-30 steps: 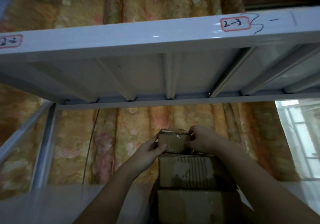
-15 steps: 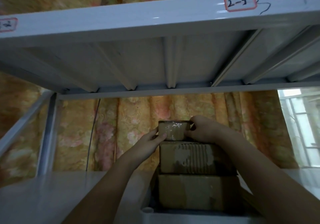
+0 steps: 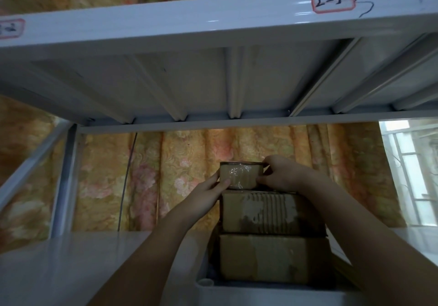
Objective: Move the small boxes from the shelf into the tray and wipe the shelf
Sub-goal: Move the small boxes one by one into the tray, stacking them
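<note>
The step in hand looks like settling the small brown tape-wrapped cardboard box (image 3: 240, 175) onto the top of a stack; to do it well, I judge the person should keep the box level, square its edges to the box beneath, and release both sides together so nothing tips; the stack is tall and narrow, so a sideways nudge could shift it.

The small box sits at the top, at about 12 o'clock of the stack; its underside appears to touch or nearly touch the wider brown ribbed cardboard box (image 3: 263, 212) below it; that one rests on a larger plain brown cardboard box (image 3: 263, 257), whose base is hidden behind the white plastic tray rim (image 3: 237, 290) at 6 o'clock; whether the stack stands inside the tray I cannot tell for certain.

The left hand (image 3: 206, 194) lies at 9 o'clock of the small box; its thumb presses the front face near the lower left corner while the other fingers go round the side, out of sight; the right hand (image 3: 282, 175) lies at 3 o'clock, its fingers curled over the upper right corner and the thumb against the right edge; so the box is pinched between the two hands.

The pale grey metal shelf surface (image 3: 83, 258) stretches away at 8 o'clock.
</note>
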